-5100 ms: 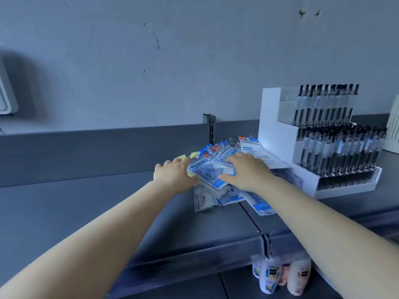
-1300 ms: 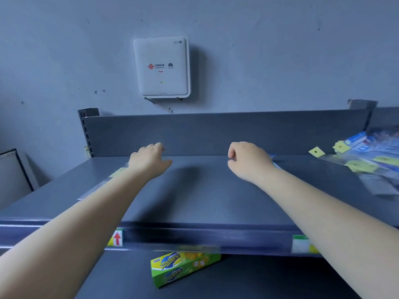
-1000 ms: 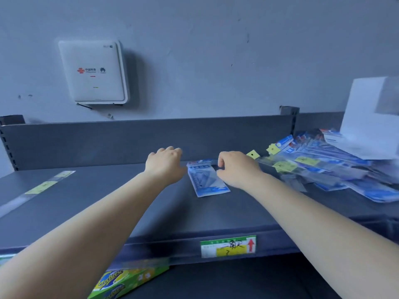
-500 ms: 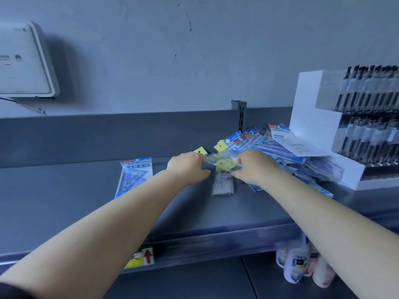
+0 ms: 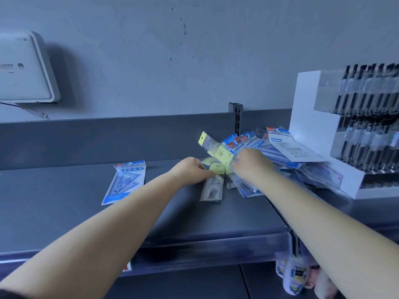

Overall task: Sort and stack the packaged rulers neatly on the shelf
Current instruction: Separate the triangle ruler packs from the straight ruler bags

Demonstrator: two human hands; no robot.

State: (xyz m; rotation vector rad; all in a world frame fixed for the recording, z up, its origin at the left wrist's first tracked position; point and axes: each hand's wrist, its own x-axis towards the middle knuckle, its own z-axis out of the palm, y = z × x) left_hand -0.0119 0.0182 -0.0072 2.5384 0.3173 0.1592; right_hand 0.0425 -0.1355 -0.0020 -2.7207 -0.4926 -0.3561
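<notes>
— Packaged rulers [image 5: 278, 156] heaped in a loose fan on the shelf [image 5: 64, 212], jammed against the white pen display [image 5: 323, 147]. Sorted yet?

— Barely begun, by the look of it. One blue set-square pack [image 5: 126, 182] lying flat and alone, well to the left of the heap. One clear slim pack [image 5: 212, 188] lying just in front of the heap's left edge.

— And the hands?

— Both at the heap's left edge. Left hand [image 5: 192, 172] with fingers curled, pinching the yellow-tagged top of that slim pack. Right hand [image 5: 251, 164] curled over a long yellow-tagged ruler pack [image 5: 218, 151] slanting up out of the heap; probably gripping it, though blurred at the fingertips.

— So which step?

— Picking out the yellow-tagged sort from among the blue ones, judging from the grips.

— Next move?

— Drawing the slanted pack free without dragging its neighbours along, then laying it square on the slim one, tags together, edges matched. Worth keeping clear of the blue pack, so the two kinds stay apart. Slippery sleeves, likely to slide; better pressed flat after setting down.
</notes>
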